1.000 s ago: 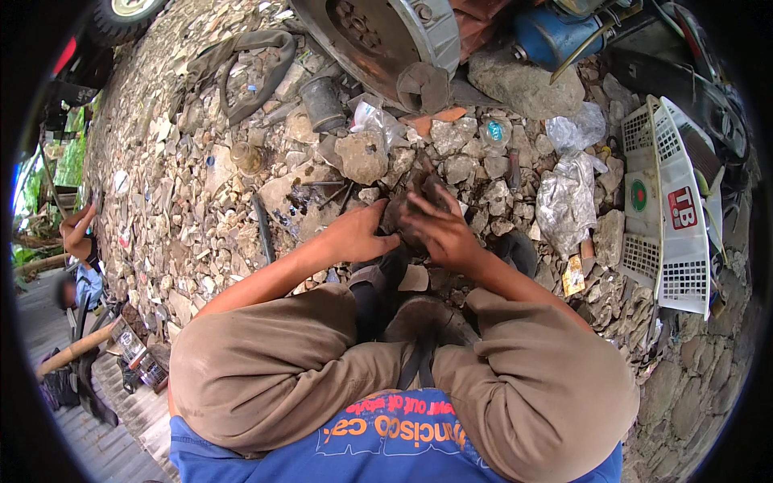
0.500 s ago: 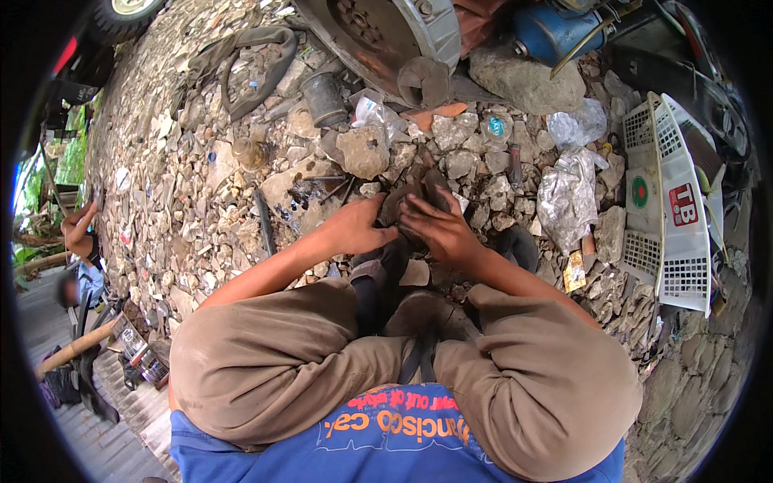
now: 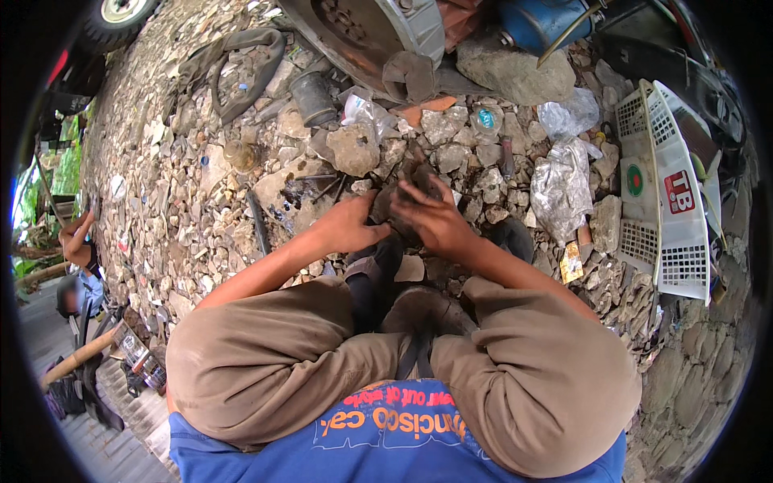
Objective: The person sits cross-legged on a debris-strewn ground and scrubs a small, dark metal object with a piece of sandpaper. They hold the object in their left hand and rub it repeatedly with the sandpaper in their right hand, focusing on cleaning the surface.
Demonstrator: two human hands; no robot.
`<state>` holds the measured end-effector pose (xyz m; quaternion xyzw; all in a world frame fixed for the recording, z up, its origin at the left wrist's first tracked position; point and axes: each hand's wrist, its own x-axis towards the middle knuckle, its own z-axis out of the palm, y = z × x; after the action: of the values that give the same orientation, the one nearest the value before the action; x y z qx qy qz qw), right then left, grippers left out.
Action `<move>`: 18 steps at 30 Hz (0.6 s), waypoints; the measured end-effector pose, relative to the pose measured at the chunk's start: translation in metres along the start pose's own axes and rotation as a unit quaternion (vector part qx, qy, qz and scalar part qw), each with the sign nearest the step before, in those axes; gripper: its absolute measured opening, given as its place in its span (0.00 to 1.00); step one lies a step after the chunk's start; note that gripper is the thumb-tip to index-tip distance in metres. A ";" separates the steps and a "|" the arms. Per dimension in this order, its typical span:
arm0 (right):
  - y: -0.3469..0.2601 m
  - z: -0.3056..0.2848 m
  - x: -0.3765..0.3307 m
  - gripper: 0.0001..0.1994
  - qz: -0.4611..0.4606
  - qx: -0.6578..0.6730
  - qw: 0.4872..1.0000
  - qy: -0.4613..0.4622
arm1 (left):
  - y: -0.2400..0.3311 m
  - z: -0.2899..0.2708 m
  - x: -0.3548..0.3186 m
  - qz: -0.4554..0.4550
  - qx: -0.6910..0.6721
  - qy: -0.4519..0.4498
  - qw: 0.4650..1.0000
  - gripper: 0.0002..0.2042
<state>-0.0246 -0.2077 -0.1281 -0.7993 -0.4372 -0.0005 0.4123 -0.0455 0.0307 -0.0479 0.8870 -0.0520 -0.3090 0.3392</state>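
Low over the stones in front of my feet, both hands are at a dark brown, rounded piece (image 3: 382,208) whose kind I cannot make out. My left hand (image 3: 354,225) is curled against its left side, thumb pointing inward. From the right, my right hand (image 3: 431,219) lies over it with bent fingers slightly apart and a little blurred; part of the piece is hidden beneath them. Thin dark rods (image 3: 328,187) lie on an oily, stained flat stone (image 3: 286,197) left of my hands. Just beyond stands a pale rock (image 3: 353,150) with a dark spot.
A large metal wheel-like housing (image 3: 362,40) and a boulder (image 3: 515,72) lie ahead. On the right are a white plastic crate (image 3: 636,181) and a crumpled silvery bag (image 3: 562,193). A dark can (image 3: 312,98) lies far left of centre. Another person (image 3: 79,249) is at the left edge.
My right hand's fingers have shifted and spread a little over the dark piece. My left hand stays nearly in place. The whole view has moved slightly.
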 end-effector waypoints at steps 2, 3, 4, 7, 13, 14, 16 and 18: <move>0.006 0.004 0.001 0.20 0.053 -0.024 0.998 -0.007 | -0.003 0.000 -0.001 0.003 -0.002 0.003 1.000 0.36; 0.001 0.004 0.001 0.20 0.029 -0.004 1.000 -0.005 | -0.002 -0.001 0.000 -0.001 -0.006 0.001 1.000 0.36; -0.007 0.004 -0.002 0.20 0.004 0.016 1.000 -0.003 | 0.002 -0.001 0.001 -0.005 -0.010 -0.002 1.000 0.36; -0.002 0.002 0.001 0.23 0.004 0.029 1.000 -0.011 | -0.002 0.002 -0.003 0.003 0.001 0.015 1.000 0.36; -0.016 -0.001 0.006 0.22 -0.009 0.080 0.997 -0.012 | 0.005 -0.003 0.000 -0.026 0.051 -0.010 0.998 0.38; -0.009 -0.003 0.006 0.22 -0.006 0.071 0.997 -0.016 | 0.008 -0.006 0.000 -0.042 0.062 -0.030 0.997 0.38; 0.018 0.001 0.000 0.21 0.065 -0.009 0.997 -0.032 | 0.003 -0.002 0.000 -0.001 0.034 -0.011 0.999 0.37; 0.015 -0.005 0.007 0.20 0.077 -0.046 0.995 -0.036 | -0.004 0.001 0.002 0.013 0.030 0.008 0.999 0.36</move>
<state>-0.0084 -0.2100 -0.1323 -0.8484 -0.3884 0.0401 0.3575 -0.0451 0.0328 -0.0522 0.8984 -0.0697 -0.2962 0.3167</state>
